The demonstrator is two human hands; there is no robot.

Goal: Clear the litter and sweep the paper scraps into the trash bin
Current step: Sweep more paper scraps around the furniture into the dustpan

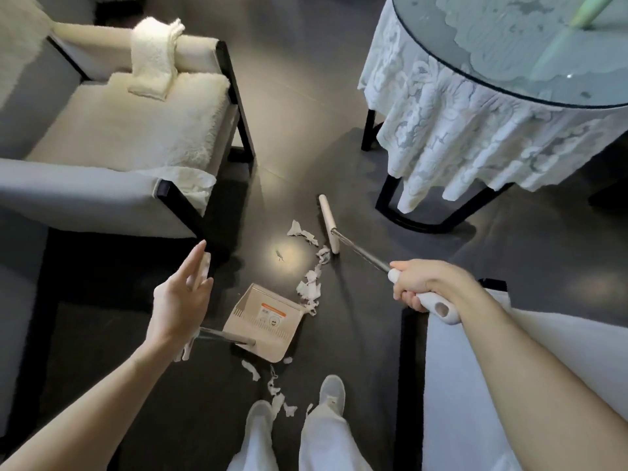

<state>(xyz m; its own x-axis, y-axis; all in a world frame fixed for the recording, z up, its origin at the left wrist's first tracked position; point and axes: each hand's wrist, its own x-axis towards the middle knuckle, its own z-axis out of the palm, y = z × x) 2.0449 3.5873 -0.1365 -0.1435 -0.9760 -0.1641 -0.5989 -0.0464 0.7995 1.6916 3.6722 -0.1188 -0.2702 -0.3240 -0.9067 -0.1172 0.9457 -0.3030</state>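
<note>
The paper scraps (311,288) lie on the dark floor in a ragged trail from beside the broom head (329,224) down to the open mouth of the dustpan (261,321). A 2nd scatter (272,389) lies behind the pan, near the person's shoes (331,392). They are torn, thin and crumpled, so probably very light. A fast stroke would likely make them flutter or skid, and they may slip under the pan's lip. Short, low strokes with the broom should suit them better than pinching each piece.

The dustpan sits flat on the floor and no scraps show inside it. Its metal handle (226,335) slants up toward the left hand (183,297). That hand is spread with its fingers straight. A white piece shows behind the fingers, perhaps the handle's end, but I cannot tell whether the hand touches it.

The right hand (413,287) is wrapped firmly round the broom's white grip, well apart from the left.

No trash bin is in view. An armchair (102,130) with a folded towel (154,59) stands to the left. A round glass-topped table (509,39) with a lace cloth stands to the right.
</note>
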